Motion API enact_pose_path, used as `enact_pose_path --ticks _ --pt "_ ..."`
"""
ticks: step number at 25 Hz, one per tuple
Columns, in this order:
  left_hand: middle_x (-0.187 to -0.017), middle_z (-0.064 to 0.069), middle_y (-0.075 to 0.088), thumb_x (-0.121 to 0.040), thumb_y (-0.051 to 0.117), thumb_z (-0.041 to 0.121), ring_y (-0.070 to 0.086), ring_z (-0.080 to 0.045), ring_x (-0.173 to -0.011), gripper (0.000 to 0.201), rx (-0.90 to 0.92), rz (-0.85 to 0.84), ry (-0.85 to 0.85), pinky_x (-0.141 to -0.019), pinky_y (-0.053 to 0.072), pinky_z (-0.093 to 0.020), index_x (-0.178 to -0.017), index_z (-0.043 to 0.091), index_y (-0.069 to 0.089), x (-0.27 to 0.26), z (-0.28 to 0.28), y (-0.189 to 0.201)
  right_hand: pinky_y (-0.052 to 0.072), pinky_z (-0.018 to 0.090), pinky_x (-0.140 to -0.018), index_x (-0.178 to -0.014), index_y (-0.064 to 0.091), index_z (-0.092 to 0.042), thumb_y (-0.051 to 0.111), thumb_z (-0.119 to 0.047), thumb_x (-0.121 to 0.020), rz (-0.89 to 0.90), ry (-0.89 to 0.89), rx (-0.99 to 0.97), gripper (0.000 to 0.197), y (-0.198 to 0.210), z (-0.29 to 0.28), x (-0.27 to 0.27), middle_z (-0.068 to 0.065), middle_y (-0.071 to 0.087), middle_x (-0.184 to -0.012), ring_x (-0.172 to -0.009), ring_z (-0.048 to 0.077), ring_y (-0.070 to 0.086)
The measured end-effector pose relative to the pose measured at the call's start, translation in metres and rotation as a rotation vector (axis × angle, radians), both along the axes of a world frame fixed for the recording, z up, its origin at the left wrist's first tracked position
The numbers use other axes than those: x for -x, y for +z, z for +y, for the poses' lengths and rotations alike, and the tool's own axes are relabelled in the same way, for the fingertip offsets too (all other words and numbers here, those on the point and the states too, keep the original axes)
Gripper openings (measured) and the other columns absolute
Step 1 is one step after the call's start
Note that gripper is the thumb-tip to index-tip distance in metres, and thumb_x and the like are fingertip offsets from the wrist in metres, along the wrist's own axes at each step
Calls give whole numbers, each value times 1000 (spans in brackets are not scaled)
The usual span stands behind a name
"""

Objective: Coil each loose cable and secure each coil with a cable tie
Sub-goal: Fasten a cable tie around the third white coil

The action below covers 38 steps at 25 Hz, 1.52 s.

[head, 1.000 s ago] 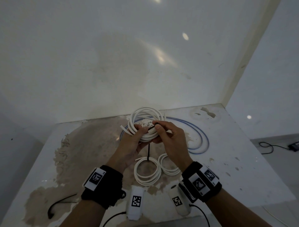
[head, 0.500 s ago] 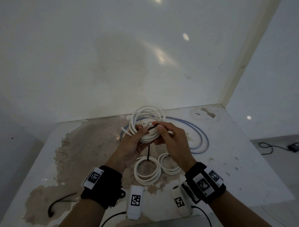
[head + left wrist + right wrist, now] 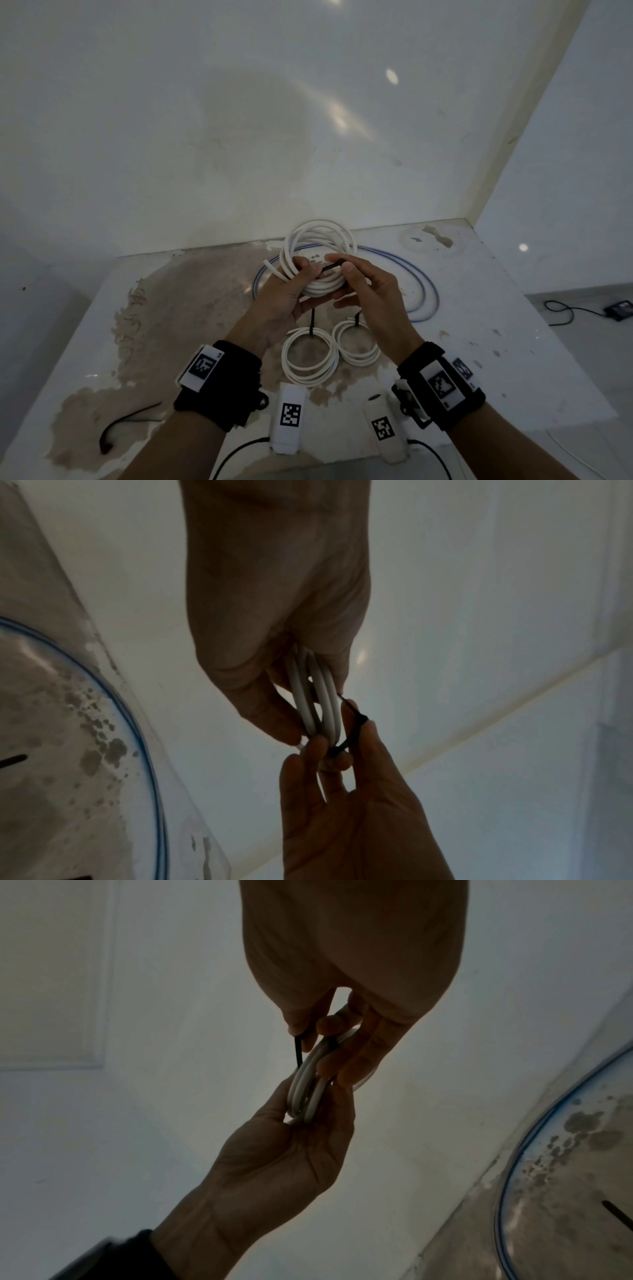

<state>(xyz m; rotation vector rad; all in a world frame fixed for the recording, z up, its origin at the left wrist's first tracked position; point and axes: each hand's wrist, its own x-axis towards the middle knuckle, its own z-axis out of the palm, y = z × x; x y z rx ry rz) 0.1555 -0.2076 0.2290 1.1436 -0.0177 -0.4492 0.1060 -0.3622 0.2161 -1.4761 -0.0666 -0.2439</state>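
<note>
I hold a white cable coil (image 3: pixel 318 240) up above the table with both hands. My left hand (image 3: pixel 291 291) grips the coil's lower left strands (image 3: pixel 308 704), thumb on top. My right hand (image 3: pixel 359 284) pinches a black cable tie (image 3: pixel 334 265) between thumb and forefinger, and the tie wraps around the coil's strands (image 3: pixel 308 1074). The tie (image 3: pixel 356 718) shows as a thin black strip at my right fingertips, and the tie (image 3: pixel 298 1050) runs down to the strands. Two tied white coils (image 3: pixel 310 356) (image 3: pixel 356 342) lie on the table below my hands.
A loose blue-and-white cable (image 3: pixel 421 284) loops on the stained white table (image 3: pixel 513 342) behind my hands. One black tie (image 3: pixel 120 425) lies at the front left. Two white tagged devices (image 3: pixel 289 414) (image 3: pixel 383 428) sit near the front edge. Walls close the back and right.
My hands and the coil have stayed nearly in place; the right thumb and forefinger have shifted slightly along the black tie at the coil.
</note>
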Motion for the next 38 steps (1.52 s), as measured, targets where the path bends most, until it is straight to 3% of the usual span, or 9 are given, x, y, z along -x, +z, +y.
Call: enact_pose_path --ticks 5,8,11,14,17,20,25,32,38 --pt "-94 -3 74 -92 62 22 70 -15 -95 16 -102 -62 -3 -77 55 -31 -102 9 61 6 -14 5 59 33 -66 -119 71 -13 58 -21 -99 -18 -20 21 26 1 -12 0 18 67 -109 -74 16 66" --pt "-91 1 75 -94 61 21 70 -12 -91 16 -121 -112 -38 -78 54 -32 -85 21 74 10 -21 8 59 32 -63 -114 73 -22 61 -19 -97 -32 -30 125 21 1 -18 -1 15 64 -103 -73 13 66" --pt "-85 4 74 -95 58 17 70 -11 -86 27 -131 -150 -44 -76 55 -30 -74 27 72 10 -26 7 51 24 -56 -108 72 -31 64 -20 -96 -60 -92 279 18 1 -22 0 0 61 -84 -65 12 59" --pt "-89 -2 73 -95 59 19 69 -16 -89 6 -136 -117 -57 -76 55 -31 -92 15 63 8 -29 2 47 33 -54 -101 67 -24 66 -17 -95 -79 -142 320 9 2 -23 0 -4 48 -61 -57 20 49" --pt "-101 -10 72 -88 63 28 69 -24 -97 29 -119 -61 -66 -87 54 -40 -111 10 67 10 -30 -4 47 31 -47 -96 67 -15 67 -14 -94 -54 -101 260 2 4 -23 3 16 49 -63 -50 21 50" --pt "-101 -13 73 -79 67 30 69 -27 -98 26 -84 -57 -116 -93 52 -44 -99 15 74 11 -28 -3 46 31 -43 -94 68 -13 62 -11 -97 -43 -40 229 7 10 -28 6 14 59 -65 -47 27 60" --pt "-91 -6 75 -78 66 31 71 -21 -89 15 -114 -93 -175 -81 56 -36 -83 24 77 9 -28 5 44 28 -38 -96 64 -15 55 -14 -101 -34 18 288 10 18 -37 5 1 60 -60 -46 26 63" --pt "-87 -9 74 -75 70 30 72 -24 -82 17 -169 -50 -173 -67 57 -30 -87 18 74 5 -31 8 54 36 -45 -95 58 -17 50 -11 -103 -33 35 242 12 14 -39 2 -4 54 -57 -47 22 51" --pt "-84 -9 71 -93 59 8 72 -21 -76 8 -165 49 -121 -62 58 -27 -88 7 65 2 -28 -7 30 17 -40 -95 50 -12 40 -9 -105 78 -81 -57 14 19 -45 6 6 49 -63 -40 16 45"
